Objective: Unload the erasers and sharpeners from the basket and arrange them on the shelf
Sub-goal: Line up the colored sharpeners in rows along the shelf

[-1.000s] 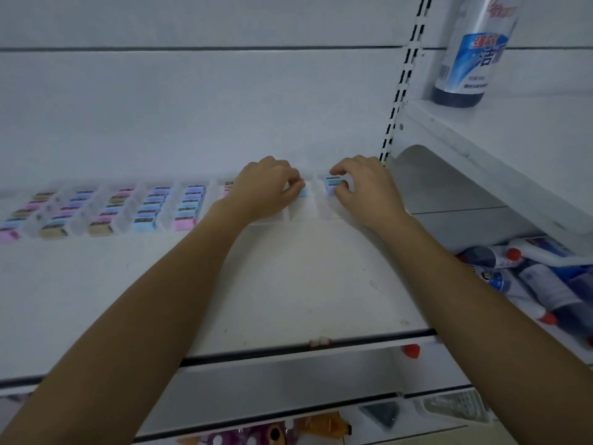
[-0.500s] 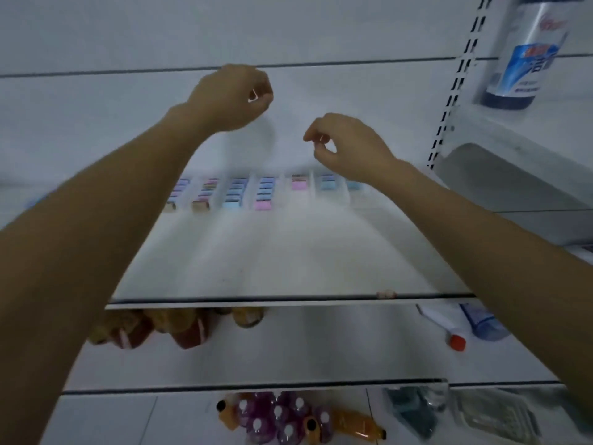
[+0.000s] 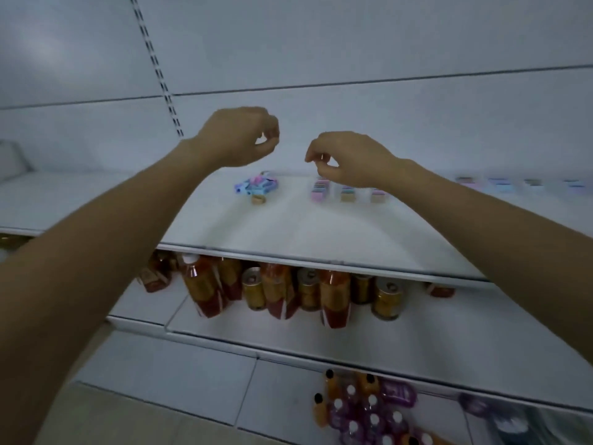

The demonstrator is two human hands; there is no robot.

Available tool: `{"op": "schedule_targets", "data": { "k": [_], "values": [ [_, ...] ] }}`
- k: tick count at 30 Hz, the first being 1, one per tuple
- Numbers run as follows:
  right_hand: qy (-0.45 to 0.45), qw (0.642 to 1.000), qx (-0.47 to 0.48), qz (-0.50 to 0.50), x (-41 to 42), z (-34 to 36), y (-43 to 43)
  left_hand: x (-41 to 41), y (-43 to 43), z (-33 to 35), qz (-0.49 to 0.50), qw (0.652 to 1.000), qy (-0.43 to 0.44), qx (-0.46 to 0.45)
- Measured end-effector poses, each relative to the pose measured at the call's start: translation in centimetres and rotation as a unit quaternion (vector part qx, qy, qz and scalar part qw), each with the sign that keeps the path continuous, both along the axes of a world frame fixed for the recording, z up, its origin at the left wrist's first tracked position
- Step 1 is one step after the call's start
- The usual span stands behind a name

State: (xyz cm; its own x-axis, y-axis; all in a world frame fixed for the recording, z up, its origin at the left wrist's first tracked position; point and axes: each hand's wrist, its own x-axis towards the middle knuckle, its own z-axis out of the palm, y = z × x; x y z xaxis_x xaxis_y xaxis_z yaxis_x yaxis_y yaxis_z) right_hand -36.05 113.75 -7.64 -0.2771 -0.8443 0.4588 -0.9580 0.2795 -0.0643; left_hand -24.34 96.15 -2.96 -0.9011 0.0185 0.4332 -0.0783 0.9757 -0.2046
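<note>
Left grip and right grip both hang in the air above the white shelf, side by side with a gap between them. On both, the fingers are curled in toward the thumb, with nothing visible in either. A loose pile of blue and pink erasers and sharpeners lies on the shelf below the left grip, not touching it, and one tan eraser sits just in front of the pile. Short rows of erasers lie under the right grip, apart from it. More eraser rows farther right are blurred. The shelf below holds orange drink bottles and gold cans. Purple and orange bottles are at the bottom.
</note>
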Motion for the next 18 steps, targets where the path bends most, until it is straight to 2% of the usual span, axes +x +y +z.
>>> {"op": "schedule_targets", "data": {
  "k": [5,10,18],
  "values": [
    [-0.006,0.998,0.068,0.017,1.3,-0.9,-6.1,2.0,-5.4,-1.8,0.040,0.997,-0.057,0.022],
    [-0.010,0.992,0.128,0.015,-0.6,-1.8,-10.4,0.4,-9.1,-3.7,0.071,0.991,-0.101,0.054],
    [-0.044,0.991,0.122,0.017,-5.7,-1.5,-16.2,-3.0,-14.6,-6.9,0.082,0.972,-0.194,0.106]
  ]
}}
